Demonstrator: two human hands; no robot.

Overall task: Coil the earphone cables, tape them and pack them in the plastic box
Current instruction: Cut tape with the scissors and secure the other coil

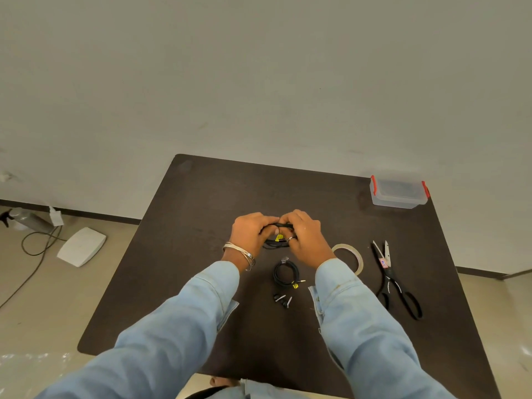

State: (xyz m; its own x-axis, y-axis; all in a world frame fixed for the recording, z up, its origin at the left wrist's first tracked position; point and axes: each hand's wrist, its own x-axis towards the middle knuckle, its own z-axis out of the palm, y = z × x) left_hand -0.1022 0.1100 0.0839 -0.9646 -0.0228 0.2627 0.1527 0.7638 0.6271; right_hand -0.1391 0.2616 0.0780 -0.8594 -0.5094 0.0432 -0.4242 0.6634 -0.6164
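My left hand (pixel 251 232) and right hand (pixel 302 235) grip the black cable (pixel 283 226); a loose grip could let its loops spring apart

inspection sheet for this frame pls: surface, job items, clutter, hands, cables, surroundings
Surface: dark table, square, matte.
Job's things: plastic box, red clips, far right corner; tape roll; scissors, blades open.
Clutter: nothing seen on the table.
Grippers: left hand and right hand both grip the earphone cable in progress.
Cables: coiled earphone lies taped near the sleeves.
Surroundings: floor cord, white device, spray bottle.
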